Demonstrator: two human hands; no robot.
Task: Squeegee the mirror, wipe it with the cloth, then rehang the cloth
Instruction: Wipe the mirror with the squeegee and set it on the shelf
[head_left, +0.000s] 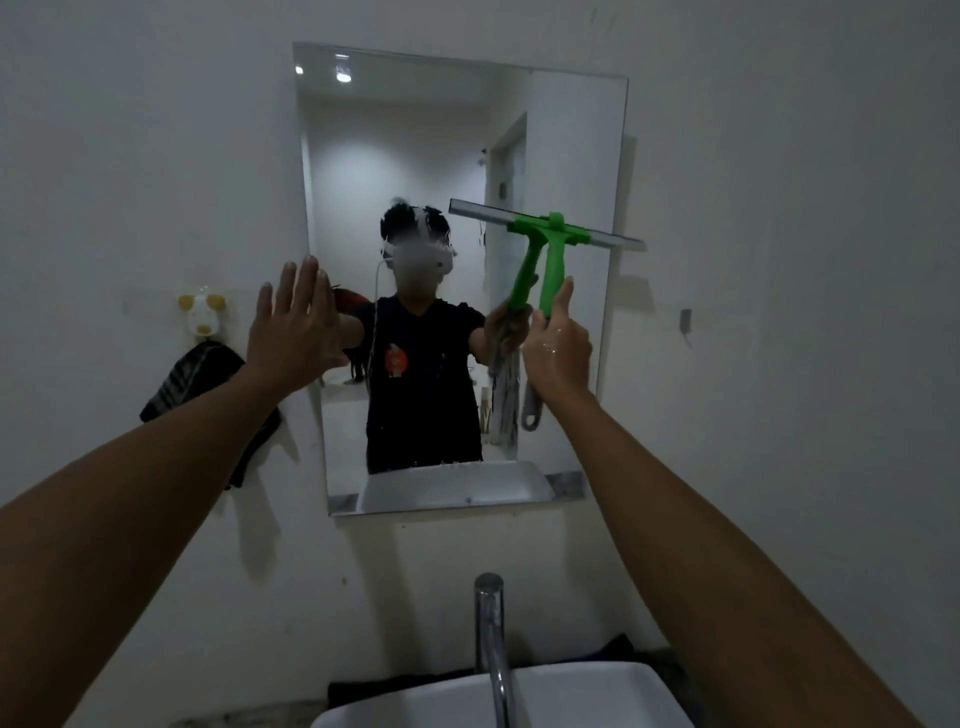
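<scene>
A frameless mirror (566, 156) hangs on the white wall above the sink. My right hand (558, 345) is shut on the handle of a green squeegee (553, 265), whose metal blade lies tilted across the mirror's right side at mid height. My left hand (293, 325) is flat with fingers spread, pressed against the mirror's left edge. A dark striped cloth (200, 382) hangs from a white and yellow wall hook (204, 312), left of the mirror and partly behind my left forearm. A smear of foam shows on the glass near its centre.
A chrome tap (491, 639) rises over a white basin (571, 696) at the bottom centre, directly below my arms. A small fitting (685, 319) sticks out of the wall right of the mirror. The mirror reflects a person and a mop behind.
</scene>
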